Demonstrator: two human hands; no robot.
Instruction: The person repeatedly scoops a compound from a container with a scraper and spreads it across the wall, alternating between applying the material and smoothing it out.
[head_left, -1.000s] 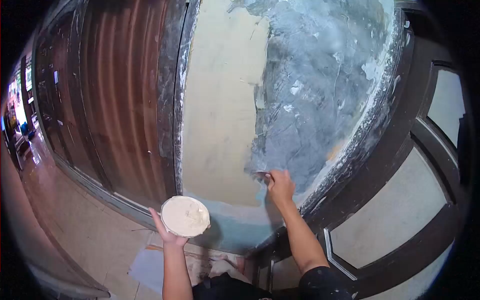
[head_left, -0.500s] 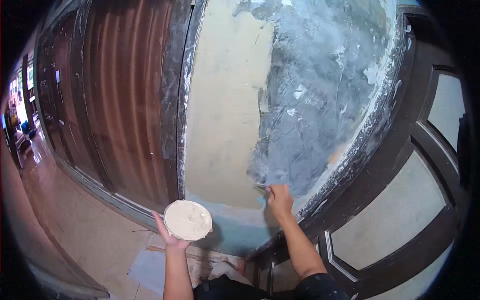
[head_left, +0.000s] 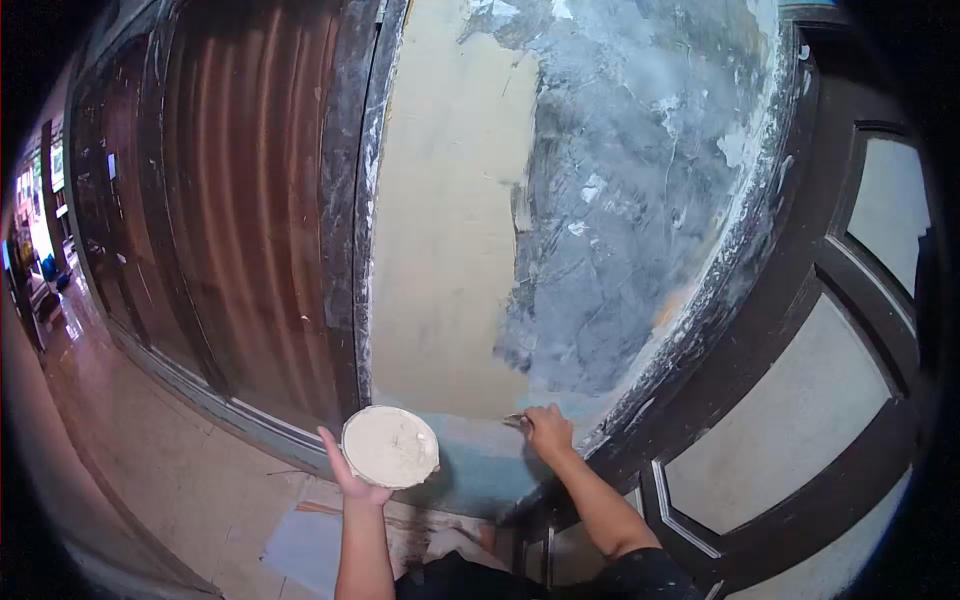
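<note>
My left hand (head_left: 362,484) supports a round tub of cream-coloured putty (head_left: 388,446) from below and the side, its thumb raised along the rim. The putty's surface is mostly smooth, with a few dents. My right hand (head_left: 550,435) grips a putty knife (head_left: 514,421); only a small part of its blade shows, close to the wall low down. A cream strip of spread putty (head_left: 450,220) covers the left side of the wall, its right edge ragged. Beside it the wall (head_left: 620,190) is patchy grey with white marks.
A dark door frame with brown ribbed panels (head_left: 250,220) stands on the left. To the right is a dark panelled door (head_left: 780,420) with pale insets. A pale sheet (head_left: 305,548) lies on the tiled floor (head_left: 190,450) at lower left.
My right hand and the putty knife have moved down the wall, to below the cream strip's lower edge. The tub in my left hand sits slightly further right in view.
</note>
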